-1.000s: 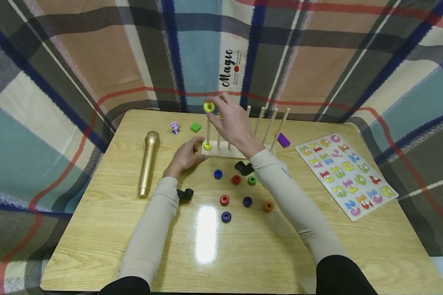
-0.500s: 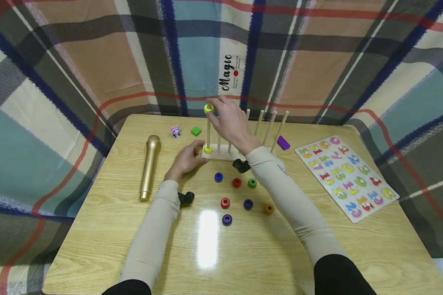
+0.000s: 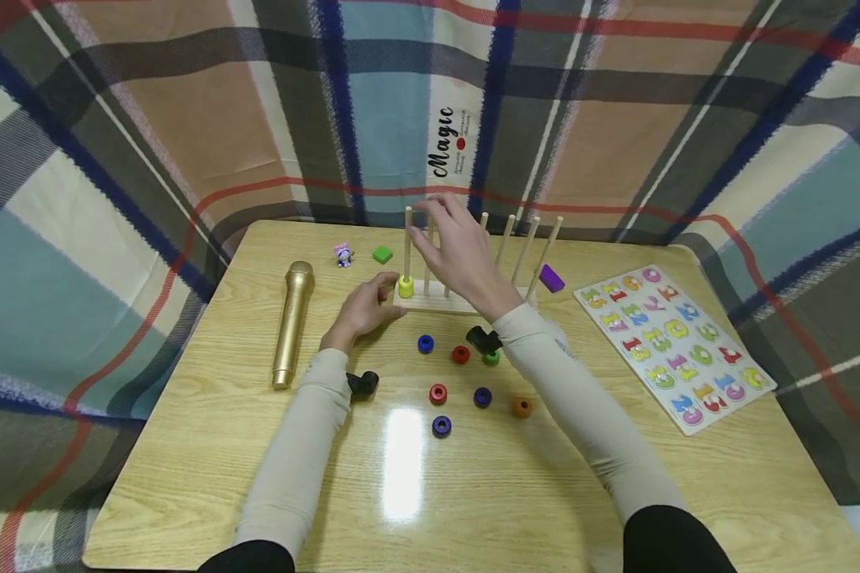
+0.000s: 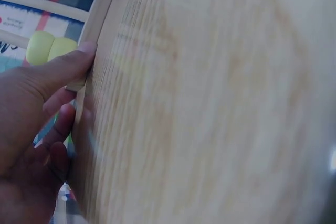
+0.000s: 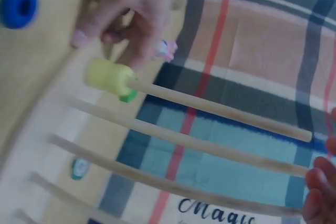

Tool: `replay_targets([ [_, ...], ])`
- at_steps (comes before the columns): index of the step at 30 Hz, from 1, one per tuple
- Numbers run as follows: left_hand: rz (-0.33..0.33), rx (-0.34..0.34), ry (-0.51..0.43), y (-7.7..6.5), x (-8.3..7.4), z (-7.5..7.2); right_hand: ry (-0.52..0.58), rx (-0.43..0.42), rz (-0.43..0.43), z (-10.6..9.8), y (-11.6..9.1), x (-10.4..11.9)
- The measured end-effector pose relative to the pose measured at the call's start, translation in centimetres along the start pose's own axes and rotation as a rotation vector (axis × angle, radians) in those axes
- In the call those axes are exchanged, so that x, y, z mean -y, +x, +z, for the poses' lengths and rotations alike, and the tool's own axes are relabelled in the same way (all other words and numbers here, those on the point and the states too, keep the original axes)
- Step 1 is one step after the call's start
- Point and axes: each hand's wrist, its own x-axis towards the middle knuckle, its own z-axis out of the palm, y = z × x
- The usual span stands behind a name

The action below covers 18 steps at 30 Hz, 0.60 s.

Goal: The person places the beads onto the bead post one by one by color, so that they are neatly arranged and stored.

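Note:
A wooden peg rack (image 3: 437, 302) with several upright pegs stands at the far side of the table. Two yellow rings (image 3: 406, 286) sit stacked at the foot of its leftmost peg. My left hand (image 3: 361, 312) holds the left end of the base; in the left wrist view the thumb lies on its front edge and the fingers bend behind. Beside the upper part of the pegs is my right hand (image 3: 462, 253), holding nothing. Only its fingertips show in the right wrist view, near the peg tops, while the yellow rings (image 5: 109, 77) appear low on the peg.
Loose rings lie in front: blue (image 3: 426, 344), red (image 3: 460, 355), green (image 3: 491, 359), orange (image 3: 521, 407) and others. A gold microphone (image 3: 294, 325) lies left, a number board (image 3: 674, 347) right. Behind are a small figurine (image 3: 342, 255), a green block (image 3: 382, 255) and a purple block (image 3: 551, 278).
My right hand let go of the upper yellow ring at the peg's top, and the ring dropped onto the lower one. That hand moved slightly right; my left hand stayed put.

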Motion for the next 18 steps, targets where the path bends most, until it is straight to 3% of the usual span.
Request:
replay_targets([
  [2,-0.002,0.001,-0.003,0.0,0.0,0.2,0.002,-0.008,-0.046,0.2,-1.6,-0.3],
  [4,-0.005,0.002,-0.005,0.1,0.1,0.4,-0.023,0.055,-0.059,0.4,-3.5,-0.6],
  [10,-0.008,0.001,0.003,0.3,0.2,0.5,-0.2,0.504,0.027,1.7,-9.5,-2.1],
  [12,-0.004,0.003,0.011,0.3,0.1,0.5,-0.274,0.615,0.043,2.1,-11.1,-2.6],
  [14,0.001,0.003,0.018,0.4,0.1,0.4,-0.319,0.667,0.041,2.5,-12.2,-3.1],
  [18,0.002,-0.004,0.017,0.3,0.1,0.2,-0.332,0.664,0.006,2.9,-13.0,-3.4],
])
